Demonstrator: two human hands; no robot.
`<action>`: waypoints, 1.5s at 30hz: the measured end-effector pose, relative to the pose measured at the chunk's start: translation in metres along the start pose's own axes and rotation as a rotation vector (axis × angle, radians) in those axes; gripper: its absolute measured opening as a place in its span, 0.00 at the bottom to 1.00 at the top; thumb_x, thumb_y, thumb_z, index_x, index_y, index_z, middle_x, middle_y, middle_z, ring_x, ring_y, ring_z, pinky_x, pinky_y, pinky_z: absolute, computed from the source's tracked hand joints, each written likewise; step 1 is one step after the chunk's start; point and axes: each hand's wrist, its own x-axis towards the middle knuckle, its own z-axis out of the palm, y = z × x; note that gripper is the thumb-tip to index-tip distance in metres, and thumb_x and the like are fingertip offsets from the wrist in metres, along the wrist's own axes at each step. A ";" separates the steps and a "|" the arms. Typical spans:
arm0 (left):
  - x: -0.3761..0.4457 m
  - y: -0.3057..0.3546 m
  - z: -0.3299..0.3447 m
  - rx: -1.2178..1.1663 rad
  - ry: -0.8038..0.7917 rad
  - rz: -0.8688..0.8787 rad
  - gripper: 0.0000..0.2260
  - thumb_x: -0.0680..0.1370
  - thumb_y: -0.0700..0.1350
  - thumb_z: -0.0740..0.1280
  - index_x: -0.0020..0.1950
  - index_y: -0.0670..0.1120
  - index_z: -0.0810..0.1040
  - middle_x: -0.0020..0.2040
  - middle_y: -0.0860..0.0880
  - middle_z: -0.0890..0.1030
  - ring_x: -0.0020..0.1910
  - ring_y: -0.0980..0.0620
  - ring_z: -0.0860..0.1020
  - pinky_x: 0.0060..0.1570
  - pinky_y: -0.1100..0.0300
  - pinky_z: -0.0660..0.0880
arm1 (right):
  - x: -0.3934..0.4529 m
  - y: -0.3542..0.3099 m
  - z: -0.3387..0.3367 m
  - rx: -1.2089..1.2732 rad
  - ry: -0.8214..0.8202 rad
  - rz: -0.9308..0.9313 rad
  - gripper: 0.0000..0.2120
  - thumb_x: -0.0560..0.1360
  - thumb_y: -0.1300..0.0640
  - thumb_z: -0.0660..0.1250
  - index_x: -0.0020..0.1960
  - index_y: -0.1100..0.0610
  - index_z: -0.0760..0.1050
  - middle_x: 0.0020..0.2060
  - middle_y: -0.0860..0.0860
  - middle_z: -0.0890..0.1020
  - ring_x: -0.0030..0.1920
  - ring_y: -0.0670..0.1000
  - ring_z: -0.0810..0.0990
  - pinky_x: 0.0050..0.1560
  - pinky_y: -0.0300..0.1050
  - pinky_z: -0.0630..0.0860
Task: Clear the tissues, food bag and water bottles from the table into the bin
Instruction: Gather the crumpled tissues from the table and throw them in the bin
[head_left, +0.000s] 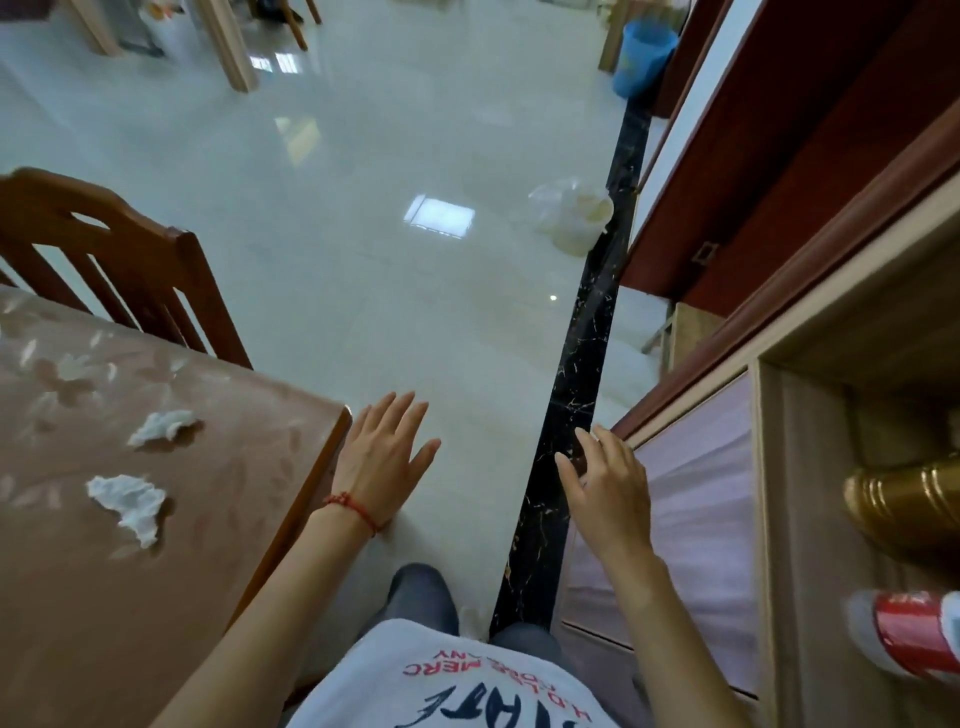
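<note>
Only a corner of the bench (156, 545) shows at the left, the rest of it cut off by the frame, so whatever else lies on it is out of sight. No food bag or water bottles can be made out on the visible part. Two crumpled white tissues sit on it, well apart from the hands: the farther tissue (163, 426) and the nearer tissue (130, 504), both torn-edged and lumpy. A glossy brown cover printed with pale leaves lies over the bench, with a wooden edge rounding its corner.

At the far end of the room stands a blue bin (644, 57), partly hidden behind a dark red door frame (779, 171). Nearer, a clear plastic bag (571, 213) lies on the floor against a black marbled strip (587, 374); its contents are too blurred to tell.

Both hands hang in the air holding nothing. The left hand (384, 457), with a red string (353, 506) at the wrist, is flat with fingers spread, just beside the bench corner. The right hand (608, 488) is loose, fingers slightly curled, in front of a pale cabinet (696, 493).

A slatted wooden chair (119, 260) is tucked against the bench. The floor (363, 234) is shiny pale tile with window glare. At the right edge, a gold ridged object (904, 499) and a red-and-white can (914, 639) are cropped on the cabinet's shelves.
</note>
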 end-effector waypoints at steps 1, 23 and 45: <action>0.006 -0.001 0.000 -0.005 -0.012 -0.009 0.28 0.77 0.58 0.49 0.61 0.40 0.76 0.59 0.40 0.79 0.60 0.38 0.76 0.58 0.43 0.72 | 0.009 0.000 0.001 -0.001 0.002 -0.009 0.19 0.74 0.53 0.67 0.61 0.63 0.74 0.60 0.60 0.77 0.63 0.59 0.74 0.61 0.55 0.71; 0.178 -0.098 -0.004 -0.110 0.043 -0.264 0.31 0.79 0.59 0.42 0.57 0.40 0.77 0.55 0.40 0.81 0.56 0.39 0.79 0.53 0.45 0.76 | 0.247 -0.081 0.045 0.002 -0.028 -0.286 0.22 0.74 0.47 0.56 0.56 0.62 0.77 0.55 0.60 0.81 0.56 0.59 0.79 0.54 0.55 0.75; 0.147 -0.085 -0.018 -0.137 0.187 -1.131 0.28 0.79 0.58 0.46 0.57 0.40 0.78 0.57 0.40 0.80 0.57 0.40 0.78 0.55 0.43 0.74 | 0.371 -0.213 0.088 0.101 -0.393 -1.186 0.23 0.74 0.46 0.55 0.56 0.60 0.77 0.55 0.58 0.81 0.54 0.59 0.80 0.51 0.52 0.77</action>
